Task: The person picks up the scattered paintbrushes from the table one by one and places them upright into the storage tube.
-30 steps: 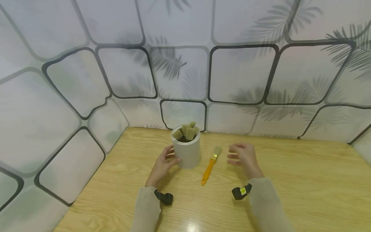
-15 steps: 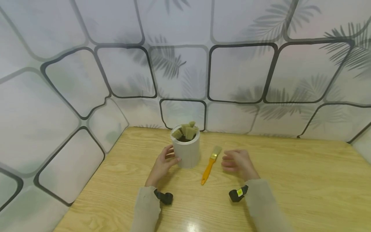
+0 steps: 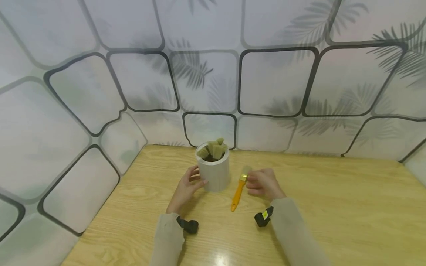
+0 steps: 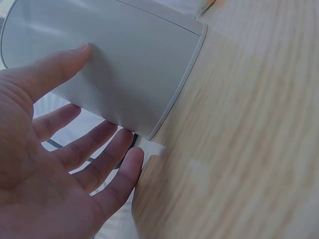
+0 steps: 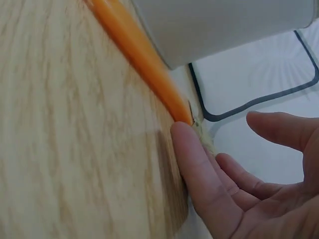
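Observation:
A white cylindrical pot (image 3: 214, 177) stands upright on the table, with several pale brush heads (image 3: 217, 150) showing at its top. My left hand (image 3: 185, 190) holds the pot's left side; the left wrist view has the thumb (image 4: 65, 67) on its wall and fingers along its edge. Right of the pot lies a paintbrush with an orange handle (image 3: 237, 195) and pale bristles. My right hand (image 3: 263, 183) is beside its metal band. In the right wrist view a fingertip (image 5: 184, 132) meets the brush where handle and band join, while the thumb (image 5: 279, 127) stays apart from it.
The wooden table (image 3: 349, 207) reaches a patterned wall covering (image 3: 276, 85) just behind the pot. Another covered wall (image 3: 80, 184) borders the table on the left. A small black camera (image 3: 262, 218) sits on the right wrist, another (image 3: 190, 226) on the left.
My right hand has moved left and come up to the paintbrush, whose bristle end has shifted slightly left. My left hand and the pot have kept their place.

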A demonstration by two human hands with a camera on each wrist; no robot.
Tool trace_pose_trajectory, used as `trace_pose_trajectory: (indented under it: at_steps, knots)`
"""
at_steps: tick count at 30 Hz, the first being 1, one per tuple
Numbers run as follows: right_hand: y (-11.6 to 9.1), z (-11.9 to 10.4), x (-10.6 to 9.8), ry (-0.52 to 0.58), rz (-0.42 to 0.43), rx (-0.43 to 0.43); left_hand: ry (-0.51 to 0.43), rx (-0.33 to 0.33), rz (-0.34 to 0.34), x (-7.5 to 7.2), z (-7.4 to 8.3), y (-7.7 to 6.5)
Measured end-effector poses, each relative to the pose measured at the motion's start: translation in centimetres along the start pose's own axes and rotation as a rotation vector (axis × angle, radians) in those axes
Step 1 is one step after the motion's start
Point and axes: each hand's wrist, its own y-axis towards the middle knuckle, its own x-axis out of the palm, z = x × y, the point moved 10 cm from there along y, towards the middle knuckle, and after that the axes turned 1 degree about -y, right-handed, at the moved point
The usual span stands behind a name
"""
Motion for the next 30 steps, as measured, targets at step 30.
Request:
trace_pose_trajectory:
  at_steps: [30]
  knots:
    - [1.0,-1.5,0.6,-0.444,0.148,-0.067,0.003,-0.003,0.009,0.0,0.1,0.2]
